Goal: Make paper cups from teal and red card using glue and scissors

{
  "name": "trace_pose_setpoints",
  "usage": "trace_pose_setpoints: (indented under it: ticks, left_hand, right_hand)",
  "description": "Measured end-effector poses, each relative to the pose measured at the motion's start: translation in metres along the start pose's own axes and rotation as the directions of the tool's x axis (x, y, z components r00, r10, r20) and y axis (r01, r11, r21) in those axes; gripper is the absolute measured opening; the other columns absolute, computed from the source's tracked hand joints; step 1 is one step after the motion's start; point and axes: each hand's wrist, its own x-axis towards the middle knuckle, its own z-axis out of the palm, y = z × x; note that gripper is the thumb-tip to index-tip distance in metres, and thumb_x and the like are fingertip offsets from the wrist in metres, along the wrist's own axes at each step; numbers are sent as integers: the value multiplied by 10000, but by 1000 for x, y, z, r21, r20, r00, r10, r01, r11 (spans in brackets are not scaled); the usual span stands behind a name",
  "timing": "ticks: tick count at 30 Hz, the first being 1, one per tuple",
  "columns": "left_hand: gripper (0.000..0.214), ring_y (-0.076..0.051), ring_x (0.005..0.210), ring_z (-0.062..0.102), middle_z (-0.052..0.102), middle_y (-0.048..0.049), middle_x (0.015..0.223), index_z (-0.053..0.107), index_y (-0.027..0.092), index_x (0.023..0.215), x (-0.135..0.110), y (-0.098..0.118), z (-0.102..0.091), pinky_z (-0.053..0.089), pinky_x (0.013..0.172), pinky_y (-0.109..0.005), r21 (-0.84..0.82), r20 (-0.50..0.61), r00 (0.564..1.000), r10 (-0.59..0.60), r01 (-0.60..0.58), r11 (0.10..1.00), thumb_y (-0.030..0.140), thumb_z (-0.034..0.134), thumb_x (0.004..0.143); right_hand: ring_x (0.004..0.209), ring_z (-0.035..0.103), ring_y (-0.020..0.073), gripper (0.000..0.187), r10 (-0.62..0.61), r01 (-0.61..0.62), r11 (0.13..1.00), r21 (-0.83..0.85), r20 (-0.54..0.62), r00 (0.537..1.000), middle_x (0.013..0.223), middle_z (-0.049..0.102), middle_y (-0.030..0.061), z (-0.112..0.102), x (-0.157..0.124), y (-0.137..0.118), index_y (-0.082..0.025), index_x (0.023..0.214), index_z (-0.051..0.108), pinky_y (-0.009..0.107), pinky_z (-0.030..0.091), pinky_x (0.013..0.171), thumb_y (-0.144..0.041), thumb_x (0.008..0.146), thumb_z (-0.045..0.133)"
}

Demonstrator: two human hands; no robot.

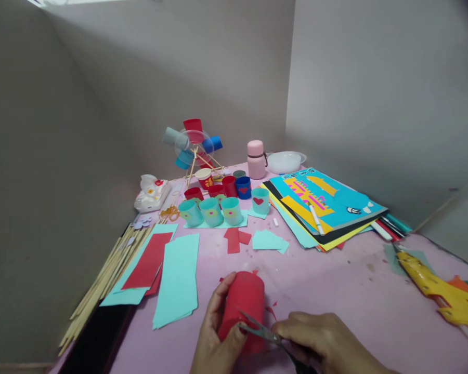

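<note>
We observe the left hand clasped around a red paper cylinder, which is held tilted at the near edge of the pink table. The right hand is closed on the scissors (blades against the cylinder's lower end). Turquoise sheets lie just to the left.

Walls: plain grey, corner at 1 o'clock;
Table: pink top, 6 o'clock;
Light: bright strip, 11 o'clock
</note>
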Motion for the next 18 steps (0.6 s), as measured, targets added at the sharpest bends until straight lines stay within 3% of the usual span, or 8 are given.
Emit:
trace_pose_setpoints:
  ticks: [8, 11, 16, 18]
  left_hand:
    - [897, -380, 1213, 492, 513, -167, 1358, 480, 240, 1282, -1, 4, 1, 425, 931, -432, 47, -15, 1000, 14, -13, 999, 578, 790, 511]
    - [919, -375, 1163, 537, 500, -177, 1371, 460, 232, 1298, -1, 4, 2, 456, 886, -416, 28, -4, 1000, -1, 1, 1000, 563, 799, 511]
    - [927, -367, 1155, 543, 481, -185, 1386, 440, 218, 1308, -1, 5, 2, 455, 884, -401, 37, -1, 1000, -14, 14, 999, 555, 797, 522]
    - [920, -375, 1195, 510, 473, -184, 1394, 450, 218, 1299, -1, 4, 1, 444, 898, -405, 46, -8, 1000, -3, 4, 999, 563, 795, 519]
  right_hand:
    - [485, 406, 117, 483, 0, 0, 1000, -23, -20, 1000, 557, 508, -20, 1, 3, -4, -204, 712, 650, 219, 284, 459, -627, 812, 440]
    - [476, 379, 111, 470, -1, 1, 1000, -14, -33, 999, 543, 515, -25, 0, 3, -7, -208, 679, 624, 208, 276, 449, -628, 804, 455]
    - [472, 292, 91, 201, 62, -62, 998, 3, 12, 998, 538, 395, -66, -6, 3, -12, -215, 603, 486, 190, 222, 430, -325, 738, 586]
    - [476, 264, 86, 218, 98, -99, 994, 41, 26, 995, 544, 325, -78, -7, 3, -14, -217, 575, 412, 191, 198, 427, -230, 674, 605]
